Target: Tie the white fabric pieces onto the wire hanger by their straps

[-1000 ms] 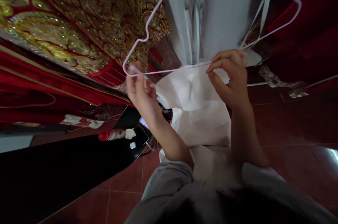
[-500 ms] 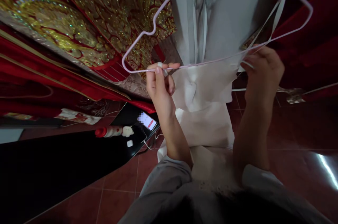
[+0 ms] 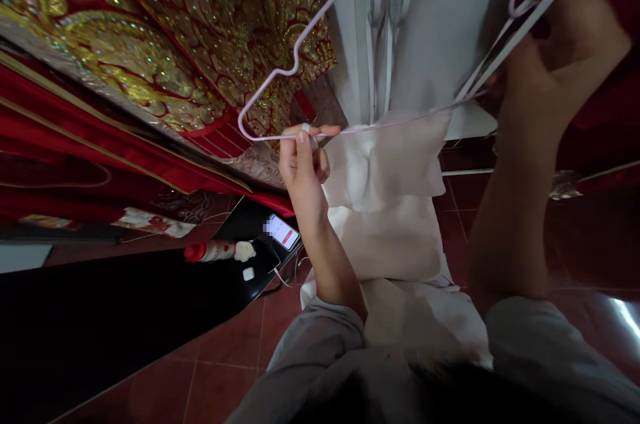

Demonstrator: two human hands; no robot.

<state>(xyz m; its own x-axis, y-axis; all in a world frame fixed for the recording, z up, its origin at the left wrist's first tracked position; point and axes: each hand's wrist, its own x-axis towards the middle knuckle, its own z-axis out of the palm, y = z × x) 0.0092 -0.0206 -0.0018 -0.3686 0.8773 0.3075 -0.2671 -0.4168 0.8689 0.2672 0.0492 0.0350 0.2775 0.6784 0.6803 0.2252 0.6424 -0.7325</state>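
My left hand (image 3: 304,161) pinches the bottom bar of a pale pink wire hanger (image 3: 296,54) between thumb and fingers, near its left end. Pale wrappings show on a finger. My right hand (image 3: 575,57), slightly blurred, is closed on a white strap (image 3: 533,21), drawn taut up and to the right past the hanger's right end. That end of the hanger is mostly hidden behind the hand and strap. Below the bar hangs pale cream layered cloth (image 3: 400,237); where the strap joins it is unclear.
Red and gold sequined garments (image 3: 200,31) hang close on the left. A black table (image 3: 150,304) below them bears a lit phone (image 3: 283,232), a red-capped bottle (image 3: 210,251) and a small white case (image 3: 249,273). Dark red cloth (image 3: 615,124) hangs at the right.
My right hand has moved up and to the right, pulling the strap outward past the hanger's end. The hanger's right side has shifted slightly left; my left hand keeps its pinch.
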